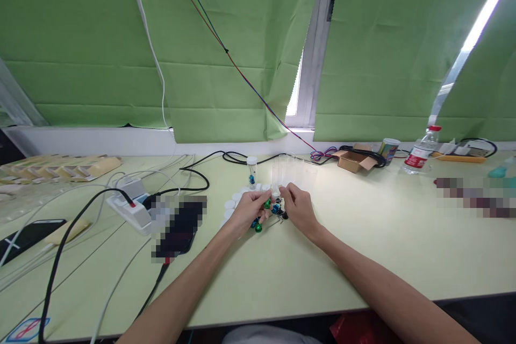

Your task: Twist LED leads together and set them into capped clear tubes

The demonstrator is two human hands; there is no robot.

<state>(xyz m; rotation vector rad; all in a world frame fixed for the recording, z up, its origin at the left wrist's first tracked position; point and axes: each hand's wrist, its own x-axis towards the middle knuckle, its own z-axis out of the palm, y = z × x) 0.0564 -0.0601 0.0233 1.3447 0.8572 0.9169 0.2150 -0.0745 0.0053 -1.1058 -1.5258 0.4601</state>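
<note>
My left hand (pixel 249 210) is closed, with a small shiny green piece (pixel 267 203) pinched at its fingertips. Facing it, my right hand (pixel 299 208) has its fingers curled together beside a small whitish, see-through thing (pixel 276 192); what it grips is hidden. Between and below the hands lie small shiny blue pieces (pixel 276 208), another green piece (pixel 258 228) and dark bits (pixel 285 215). Several round white caps (pixel 229 205) spread out by my left hand. Behind it stands a clear tube (pixel 252 178) with a white lid and blue pieces inside. More clear tubes (pixel 298 171) stand behind my right hand.
Left on the table (pixel 363 236) are a dark phone (pixel 183 228), a white power strip (pixel 131 207) and trailing cables. A small cardboard box (pixel 355 160), a patterned cup (pixel 389 150) and a water bottle (pixel 421 151) stand at the back right. Green blinds (pixel 226 86) hang behind.
</note>
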